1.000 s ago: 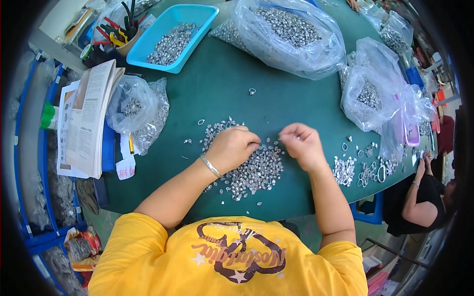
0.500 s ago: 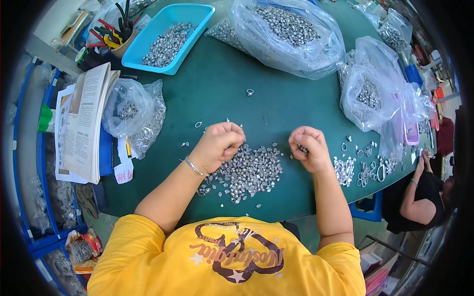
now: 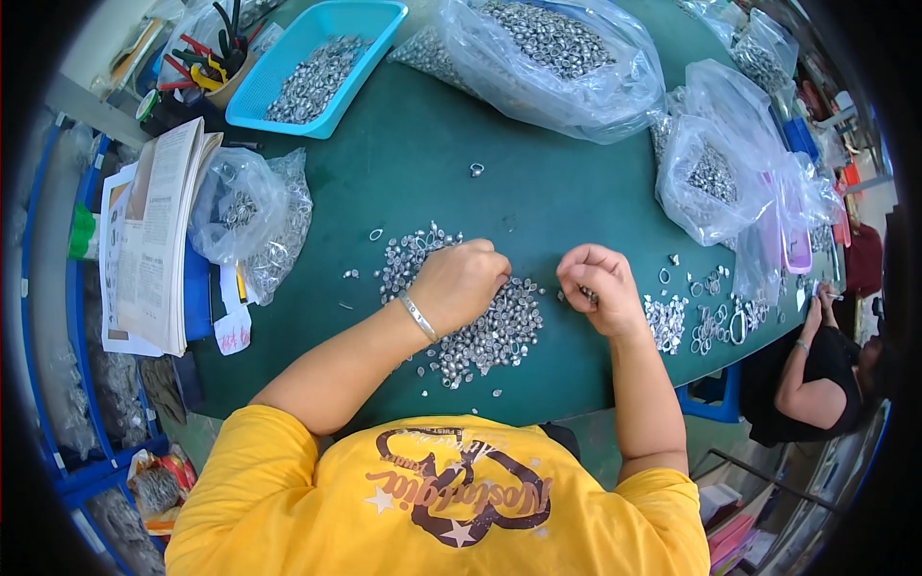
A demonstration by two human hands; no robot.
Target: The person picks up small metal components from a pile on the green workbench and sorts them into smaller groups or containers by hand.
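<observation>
Pile of small silver metal pieces (image 3: 480, 317): loose heap on the green table (image 3: 538, 202), directly in front of the person, spreading from under the left wrist toward the near edge; a few strays lie around its margin.

Left hand (image 3: 459, 283): knuckles up, fingers curled down into the far side of the pile; silver bracelet (image 3: 419, 318) at the wrist. Whether it grips any pieces cannot be told. Against half a second ago it sits a little lower and closer to the heap.

Right hand (image 3: 597, 286): just right of the pile, loosely fisted, fingertips pinched narrow on a few small silver pieces. Position much as half a second ago; a second ago it lay flatter on the table.

Sorted rings and pieces (image 3: 696, 317): scattered group right of the right hand, near the table edge.

Clear bag, small (image 3: 248, 216): left of the pile, partly filled with silver parts, beside a stack of papers (image 3: 154, 250).

Single ring (image 3: 477, 169): alone on the cloth beyond the pile.

Clear bags, right (image 3: 715, 163): further right, holding more parts.

Large clear bag (image 3: 552, 58): far side, full.

Blue tray (image 3: 322, 62): far left, holding silver parts.

Another person (image 3: 816, 374): seated at the right edge.
</observation>
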